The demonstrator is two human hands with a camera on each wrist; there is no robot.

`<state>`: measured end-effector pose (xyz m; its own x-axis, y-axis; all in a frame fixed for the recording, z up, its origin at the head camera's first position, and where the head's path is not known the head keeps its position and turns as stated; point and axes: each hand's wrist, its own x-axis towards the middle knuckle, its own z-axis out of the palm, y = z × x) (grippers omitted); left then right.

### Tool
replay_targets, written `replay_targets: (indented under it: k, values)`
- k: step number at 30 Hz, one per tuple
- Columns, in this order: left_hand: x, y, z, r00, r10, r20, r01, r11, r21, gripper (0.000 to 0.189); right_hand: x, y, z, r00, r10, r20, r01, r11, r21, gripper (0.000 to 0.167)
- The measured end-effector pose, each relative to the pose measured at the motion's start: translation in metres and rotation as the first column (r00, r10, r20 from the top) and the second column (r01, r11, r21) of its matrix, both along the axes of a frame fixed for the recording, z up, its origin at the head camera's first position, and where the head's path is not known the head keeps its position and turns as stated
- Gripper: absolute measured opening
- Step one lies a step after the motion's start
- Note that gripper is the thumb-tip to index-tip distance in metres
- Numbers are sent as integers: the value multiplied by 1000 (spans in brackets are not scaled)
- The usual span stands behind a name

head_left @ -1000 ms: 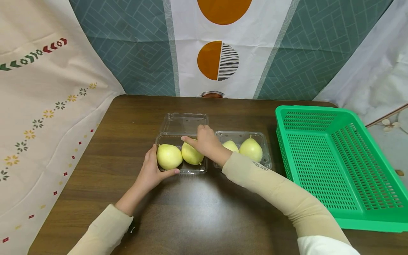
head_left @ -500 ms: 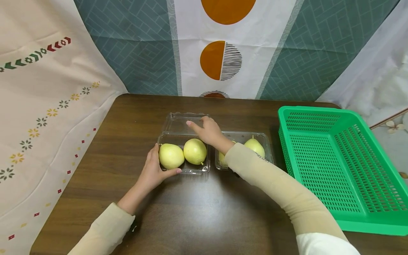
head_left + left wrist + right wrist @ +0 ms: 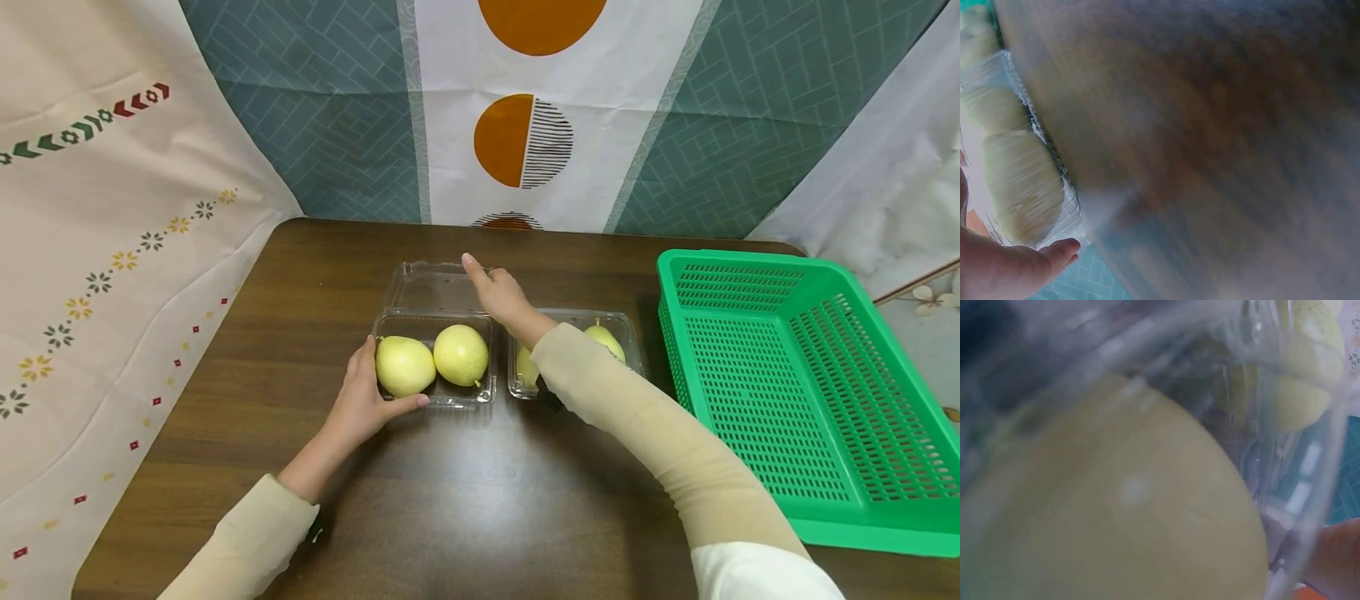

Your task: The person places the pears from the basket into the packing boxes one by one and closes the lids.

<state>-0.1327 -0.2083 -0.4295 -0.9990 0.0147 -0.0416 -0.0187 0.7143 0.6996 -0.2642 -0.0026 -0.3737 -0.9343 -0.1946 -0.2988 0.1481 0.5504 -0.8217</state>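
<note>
Two pale yellow-green pears, one left and one right, lie in a clear plastic clamshell box. Its hinged lid lies folded back behind it. My left hand holds the box's near left corner, fingers along the left side and thumb at the front edge. At the lid's right edge is my right hand, thumb raised and apart; its other fingers are partly hidden. Under the right forearm stands a second clear box with pears, one partly covered by the sleeve.
A green slotted plastic basket stands at the right of the brown wooden table. Patterned cloths hang behind and at both sides. In the right wrist view, a large blurred pear sits close under clear plastic.
My right hand has moved from above the right pear back to the lid's right edge, uncovering that pear. The left hand stays at the box corner. The view has shifted slightly.
</note>
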Motion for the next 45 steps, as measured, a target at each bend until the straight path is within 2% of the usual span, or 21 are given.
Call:
replay_targets:
  k: [5,11,24,29,38,41,45]
  values:
    - [0,1,1,1000,0,-5,0,1000,3,119,-2,1,1,999,-38,-28,37,999,-30,81]
    - [-1,1,2,1000,-1,-18,1,1000,1,119,-4,4,0,998,-66,21,67,997,-32,86]
    - [-1,1,-1,1000,-2,-17,2,1000,1,119,-9,4,2,996,-39,78,36,998,49,88]
    - [-1,0,0,1000,0,-18,0,1000,3,119,-9,2,3,993,-7,117,1,999,51,88]
    - [0,1,-1,1000,-2,-15,2,1000,7,119,-13,4,1,989,-15,148,9,999,45,90]
    - [0,0,-1,1000,0,-16,0,1000,8,119,-13,4,0,988,-24,152,20,999,28,90]
    - [1,1,-1,1000,1,-21,-1,1000,8,119,-12,4,-1,986,-71,154,74,997,-14,88]
